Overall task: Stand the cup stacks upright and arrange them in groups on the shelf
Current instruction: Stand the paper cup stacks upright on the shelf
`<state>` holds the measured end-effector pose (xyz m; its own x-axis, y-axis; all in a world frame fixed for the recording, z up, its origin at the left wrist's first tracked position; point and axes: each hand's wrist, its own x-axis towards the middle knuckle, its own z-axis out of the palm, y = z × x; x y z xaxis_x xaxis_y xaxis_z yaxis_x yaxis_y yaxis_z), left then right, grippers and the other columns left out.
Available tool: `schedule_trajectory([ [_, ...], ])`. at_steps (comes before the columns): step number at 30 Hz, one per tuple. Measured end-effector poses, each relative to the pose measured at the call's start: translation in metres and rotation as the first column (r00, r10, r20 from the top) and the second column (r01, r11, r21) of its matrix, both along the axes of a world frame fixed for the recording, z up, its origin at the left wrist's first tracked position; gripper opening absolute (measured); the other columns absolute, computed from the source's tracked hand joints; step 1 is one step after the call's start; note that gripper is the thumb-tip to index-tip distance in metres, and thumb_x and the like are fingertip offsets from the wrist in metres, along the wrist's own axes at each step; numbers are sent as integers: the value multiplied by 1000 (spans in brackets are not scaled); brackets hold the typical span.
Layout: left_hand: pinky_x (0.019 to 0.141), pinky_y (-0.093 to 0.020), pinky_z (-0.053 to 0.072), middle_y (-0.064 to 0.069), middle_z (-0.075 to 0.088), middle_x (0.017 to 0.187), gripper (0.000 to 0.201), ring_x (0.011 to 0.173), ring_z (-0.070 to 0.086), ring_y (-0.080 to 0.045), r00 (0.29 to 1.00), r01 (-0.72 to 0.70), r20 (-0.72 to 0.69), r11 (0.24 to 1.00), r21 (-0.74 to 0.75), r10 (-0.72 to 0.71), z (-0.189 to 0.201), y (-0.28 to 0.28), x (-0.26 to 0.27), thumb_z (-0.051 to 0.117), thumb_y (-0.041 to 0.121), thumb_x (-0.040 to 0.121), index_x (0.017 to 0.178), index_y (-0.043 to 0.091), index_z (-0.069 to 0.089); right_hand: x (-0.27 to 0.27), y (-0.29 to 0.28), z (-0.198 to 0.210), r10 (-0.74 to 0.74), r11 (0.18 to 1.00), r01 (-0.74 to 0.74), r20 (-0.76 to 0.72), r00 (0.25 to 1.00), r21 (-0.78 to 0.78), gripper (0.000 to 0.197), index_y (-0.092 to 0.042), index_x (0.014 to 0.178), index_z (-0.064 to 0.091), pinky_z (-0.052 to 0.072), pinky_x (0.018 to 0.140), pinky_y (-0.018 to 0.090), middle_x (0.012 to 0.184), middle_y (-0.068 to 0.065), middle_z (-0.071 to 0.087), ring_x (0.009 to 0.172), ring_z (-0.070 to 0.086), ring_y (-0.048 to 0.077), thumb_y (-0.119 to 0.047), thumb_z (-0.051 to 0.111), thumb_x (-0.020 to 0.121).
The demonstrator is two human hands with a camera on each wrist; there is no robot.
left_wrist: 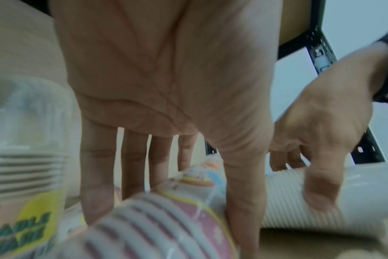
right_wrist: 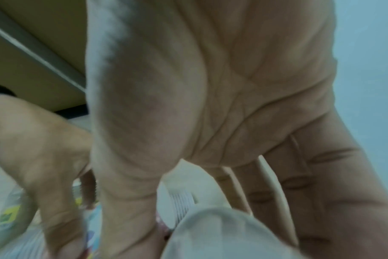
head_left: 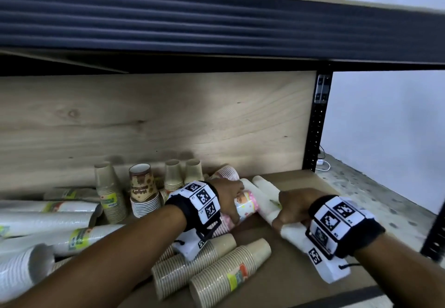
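Both hands are on the brown cardboard-lined shelf board (head_left: 301,276), each over a lying stack.

Left hand (head_left: 225,197): arched over the pink patterned paper-cup stack in clear wrap (head_left: 244,205), which lies on its side mid-shelf. In the left wrist view the fingers (left_wrist: 95,184) reach down the far side of that stack (left_wrist: 166,219) and the thumb comes down the near side, so it grips the stack.

Right hand (head_left: 292,207): set on the plain white ribbed cup stack (head_left: 265,193), also lying on its side, just right of and touching the pink one. Thumb on the left side, fingers over the right; the right wrist view shows the stack's rounded white end (right_wrist: 222,233) under the palm. It holds the stack.

Upright at the back, against the plywood back panel (head_left: 168,120): tan kraft-paper cup stacks (head_left: 109,192), a brown printed cup stack (head_left: 142,189), two shorter tan cup stacks (head_left: 184,173).

Lying on their sides: long white cup sleeves with green-yellow labels (head_left: 48,221) at left, two tan ribbed cup stacks (head_left: 216,269) at front centre.
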<state>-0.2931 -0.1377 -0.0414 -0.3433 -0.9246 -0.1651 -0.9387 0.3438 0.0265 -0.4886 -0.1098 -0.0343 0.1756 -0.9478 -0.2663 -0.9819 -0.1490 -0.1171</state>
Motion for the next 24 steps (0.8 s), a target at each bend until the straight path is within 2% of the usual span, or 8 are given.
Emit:
schedule_trajectory([
  [2, 99, -28, 42, -2, 51, 140, 98, 124, 51, -24, 998, 1, -70, 1000, -4, -2, 9, 1, 1, 81, 40, 70, 149, 25, 25, -6, -6, 19, -45, 999, 45, 18, 999, 5, 67, -16, 133, 53, 44, 80, 18, 126, 0, 60, 108, 57, 17, -49, 68, 76],
  [4, 100, -29, 44, -3, 52, 137, 102, 122, 52, -24, 990, 3, -144, 1000, -18, -5, 19, -1, 2, 82, 39, 69, 149, 31, 20, -10, -12, 41, -100, 994, 100, 18, 995, -44, 68, -16, 129, 56, 49, 96, 31, 130, 3, 60, 117, 58, 22, -52, 69, 73],
  [6, 94, -31, 49, -2, 59, 125, 98, 112, 58, -23, 969, -16, -247, 1000, -24, 10, 24, -5, 3, 83, 36, 67, 143, 36, 22, -15, -18, 57, -111, 984, 121, 80, 991, -127, 60, -14, 124, 58, 55, 91, 38, 123, 5, 62, 105, 65, 22, -48, 69, 77],
  [9, 87, -30, 51, 0, 61, 117, 85, 105, 61, -24, 942, -79, -330, 996, -40, 61, 26, -12, 6, 83, 36, 68, 132, 33, 27, -24, -29, 72, -105, 951, 177, 275, 956, -252, 49, -22, 116, 56, 58, 74, 30, 106, -4, 59, 79, 67, 17, -44, 74, 76],
  [13, 80, -29, 50, 0, 61, 112, 82, 101, 62, -25, 917, -171, -379, 981, -90, 125, 13, -24, 9, 83, 37, 67, 124, 29, 25, -29, -46, 81, 33, 892, 162, 420, 907, -421, 49, -29, 110, 57, 53, 80, 31, 102, -6, 60, 98, 61, 17, -35, 82, 68],
  [18, 85, -35, 53, 2, 61, 110, 79, 96, 64, -22, 856, -272, -482, 956, -108, 188, -4, -39, 8, 82, 40, 60, 108, 33, 20, -22, -68, 90, 192, 897, -9, 372, 908, -441, 45, -37, 97, 52, 42, 66, 20, 109, 2, 54, 98, 54, 18, -13, 77, 69],
  [21, 82, -33, 51, -2, 58, 110, 80, 96, 62, -24, 869, -288, -442, 954, -84, 223, -11, -42, 8, 82, 39, 63, 108, 30, 18, -14, -78, 93, 238, 910, -83, 348, 907, -406, 36, -35, 100, 51, 46, 73, 23, 115, 6, 46, 98, 55, 20, -19, 73, 77],
  [24, 83, -30, 48, -4, 56, 119, 92, 106, 58, -26, 872, -289, -428, 955, -61, 237, -16, -42, 9, 84, 35, 64, 127, 29, 17, -3, -83, 90, 256, 905, -64, 419, 871, -421, 33, -36, 116, 50, 46, 86, 27, 117, 6, 42, 97, 56, 19, -41, 65, 87],
])
